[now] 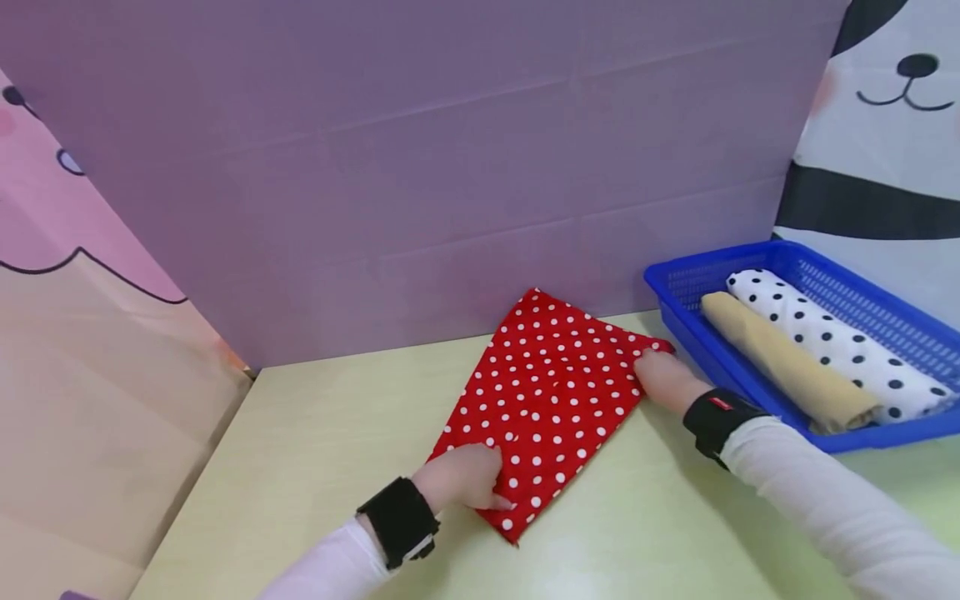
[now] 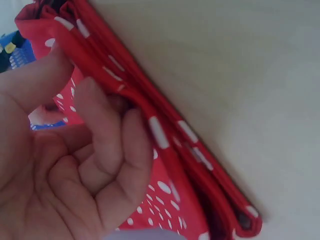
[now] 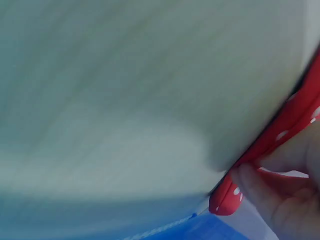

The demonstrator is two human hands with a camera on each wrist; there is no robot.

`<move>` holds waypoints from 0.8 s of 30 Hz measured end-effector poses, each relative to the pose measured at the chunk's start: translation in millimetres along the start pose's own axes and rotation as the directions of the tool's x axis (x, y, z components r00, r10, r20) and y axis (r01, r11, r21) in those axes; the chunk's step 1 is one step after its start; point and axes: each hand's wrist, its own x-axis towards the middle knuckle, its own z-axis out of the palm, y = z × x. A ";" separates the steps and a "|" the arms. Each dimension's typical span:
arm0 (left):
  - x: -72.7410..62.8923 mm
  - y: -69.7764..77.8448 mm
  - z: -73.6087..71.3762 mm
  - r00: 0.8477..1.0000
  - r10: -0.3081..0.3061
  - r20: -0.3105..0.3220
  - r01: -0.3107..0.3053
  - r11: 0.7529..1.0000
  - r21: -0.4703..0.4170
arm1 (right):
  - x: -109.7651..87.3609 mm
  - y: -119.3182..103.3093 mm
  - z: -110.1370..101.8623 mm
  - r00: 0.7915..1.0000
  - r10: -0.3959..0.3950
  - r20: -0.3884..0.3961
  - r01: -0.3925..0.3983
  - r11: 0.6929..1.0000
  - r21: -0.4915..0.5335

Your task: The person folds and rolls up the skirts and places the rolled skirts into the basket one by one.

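Note:
A red cloth (image 1: 551,383) with white polka dots lies folded in several layers on the table, turned at a slant. At its near left edge, my left hand (image 1: 465,477) grips the fabric with curled fingers. The left wrist view shows the stacked folds (image 2: 172,150) right at those fingertips, the thumb lying on the dotted side. My right hand (image 1: 663,379) pinches the cloth's right corner, close beside the blue basket (image 1: 738,404). In the right wrist view, thumb and finger meet on the red edge (image 3: 270,137) near that corner.
Inside the basket lie a rolled beige cloth (image 1: 787,362) and a rolled white cloth with black dots (image 1: 832,337). A purple panel (image 1: 450,167) rises behind the pale table (image 1: 300,450). Printed cartoon sheets hang at left and right.

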 end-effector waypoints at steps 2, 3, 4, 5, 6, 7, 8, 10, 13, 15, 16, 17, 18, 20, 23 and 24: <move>-0.1 4.4 1.7 1.000 -0.003 -0.009 0.003 0.999 -0.037 | 2.0 -2.2 -3.8 0.999 0.002 0.033 -0.004 0.999 0.049; -0.2 6.4 2.8 1.000 -0.004 -0.015 0.003 0.999 -0.053 | 3.9 -3.8 -5.4 0.998 0.012 0.064 -0.019 0.994 0.103; -0.2 8.5 3.7 1.000 -0.006 -0.020 0.005 0.998 -0.070 | 6.0 -5.1 -7.0 0.994 0.027 0.106 -0.044 0.985 0.166; 0.1 10.5 4.8 1.000 -0.010 -0.027 0.008 0.997 -0.081 | 7.8 -6.1 -7.2 0.990 0.041 0.134 -0.070 0.973 0.220; 0.6 12.4 5.7 0.999 -0.012 -0.033 0.010 0.997 -0.083 | 8.5 -7.1 -7.3 0.987 0.047 0.153 -0.088 0.959 0.270; 0.9 14.3 6.2 0.999 -0.016 -0.035 0.013 0.997 -0.081 | 8.8 -8.3 -7.2 0.983 0.054 0.176 -0.109 0.942 0.319; 1.2 16.1 6.2 0.999 -0.019 -0.036 0.017 0.997 -0.074 | 9.1 -10.1 -6.8 0.978 0.063 0.200 -0.132 0.925 0.357; 1.7 18.5 5.4 0.999 -0.022 -0.030 0.020 0.998 -0.062 | 7.3 -14.6 -7.9 0.963 0.087 0.257 -0.189 0.894 0.406; 1.6 16.4 2.3 1.000 -0.026 0.006 0.026 0.998 -0.065 | 2.2 -25.7 -10.3 0.950 0.105 0.294 -0.227 0.877 0.423; 0.8 10.4 -1.2 0.999 -0.032 0.035 0.035 0.996 -0.082 | -2.4 -37.6 -13.2 0.945 0.115 0.307 -0.246 0.868 0.431; 0.5 6.2 -3.0 0.999 -0.032 0.041 0.035 0.996 -0.086 | -5.4 -44.9 -14.5 0.944 0.115 0.310 -0.248 0.867 0.432; 0.4 1.5 -4.9 0.999 -0.029 0.043 0.033 0.995 -0.092 | -8.7 -52.3 -16.4 0.943 0.114 0.314 -0.248 0.868 0.430; 0.6 -3.6 -6.8 0.999 -0.030 0.034 0.033 0.995 -0.091 | -11.9 -60.0 -18.5 0.941 0.112 0.321 -0.250 0.866 0.432; 1.6 -13.0 -9.5 0.998 -0.055 -0.012 0.054 0.995 -0.083 | -17.8 -73.6 -22.6 0.935 0.106 0.340 -0.253 0.868 0.427; 5.1 -24.1 -10.6 0.992 -0.100 -0.077 0.093 0.992 -0.085 | -23.8 -86.1 -27.5 0.931 0.098 0.351 -0.250 0.873 0.419; 6.7 -26.7 -10.1 0.989 -0.119 -0.086 0.111 0.989 -0.097 | -24.6 -87.8 -28.3 0.931 0.097 0.352 -0.249 0.874 0.418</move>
